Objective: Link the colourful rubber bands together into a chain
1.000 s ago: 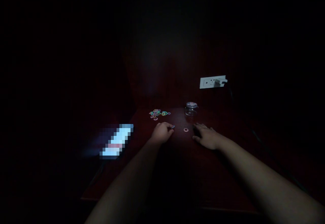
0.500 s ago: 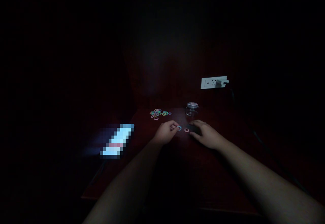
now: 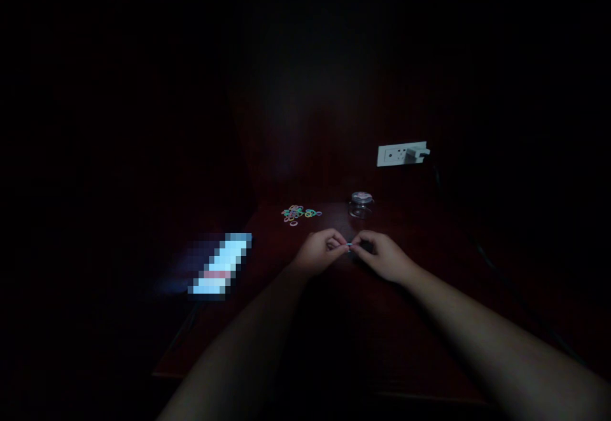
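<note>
Currently | left hand [image 3: 317, 253] and right hand [image 3: 384, 256] narrowly pinch a blue ring [image 3: 349, 244] | loose fingertips could flick it toward the worktop's [image 3: 267, 233] far edge

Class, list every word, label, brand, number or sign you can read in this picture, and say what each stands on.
No text can be read.
Jar lid: faint marks, too small to read.
Glowing screen: coarse blocks, unreadable.
Wall socket: no lettering can be made out.
</note>
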{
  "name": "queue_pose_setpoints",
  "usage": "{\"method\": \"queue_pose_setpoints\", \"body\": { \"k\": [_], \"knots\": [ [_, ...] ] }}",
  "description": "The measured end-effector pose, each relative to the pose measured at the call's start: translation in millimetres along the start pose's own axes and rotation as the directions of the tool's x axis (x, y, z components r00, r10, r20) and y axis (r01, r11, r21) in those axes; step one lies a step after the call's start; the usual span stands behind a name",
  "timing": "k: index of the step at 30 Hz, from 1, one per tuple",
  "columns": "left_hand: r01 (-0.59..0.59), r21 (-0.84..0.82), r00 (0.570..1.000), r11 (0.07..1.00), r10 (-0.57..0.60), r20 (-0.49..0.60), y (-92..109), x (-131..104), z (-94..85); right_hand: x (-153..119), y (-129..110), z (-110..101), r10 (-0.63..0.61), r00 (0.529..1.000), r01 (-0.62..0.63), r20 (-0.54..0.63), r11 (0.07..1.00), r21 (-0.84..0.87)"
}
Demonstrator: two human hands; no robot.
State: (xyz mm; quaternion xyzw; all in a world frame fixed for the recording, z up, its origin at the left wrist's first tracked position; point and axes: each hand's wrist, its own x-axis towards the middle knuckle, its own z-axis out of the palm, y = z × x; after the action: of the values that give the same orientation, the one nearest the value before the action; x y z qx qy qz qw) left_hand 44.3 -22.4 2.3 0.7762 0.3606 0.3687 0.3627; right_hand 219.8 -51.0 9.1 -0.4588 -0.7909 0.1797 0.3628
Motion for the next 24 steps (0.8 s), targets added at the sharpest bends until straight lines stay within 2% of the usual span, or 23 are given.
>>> {"method": "queue_pose_setpoints", "body": {
  "k": [7,18,24],
  "knots": [
    [0.004,-0.031,1.000,1.000,-0.004,0.000,0.3,-1.1,3.9,0.3,-1.7,-0.7,0.047,0.998,-0.046,-0.028,0.998,0.038],
    [-0.052,-0.025,0.998,0.998,0.051,-0.024,-1.9,-1.3,4.6,-1.0,-5.0,-1.2,0.036,0.999,-0.034,-0.031,0.998,0.044],
    [-0.038,-0.028,0.999,0.999,0.037,-0.028,-0.3,-1.2,4.0,-0.7,-6.0,-0.6,0.020,0.999,-0.017,-0.030,0.997,0.081]
  ]
}}
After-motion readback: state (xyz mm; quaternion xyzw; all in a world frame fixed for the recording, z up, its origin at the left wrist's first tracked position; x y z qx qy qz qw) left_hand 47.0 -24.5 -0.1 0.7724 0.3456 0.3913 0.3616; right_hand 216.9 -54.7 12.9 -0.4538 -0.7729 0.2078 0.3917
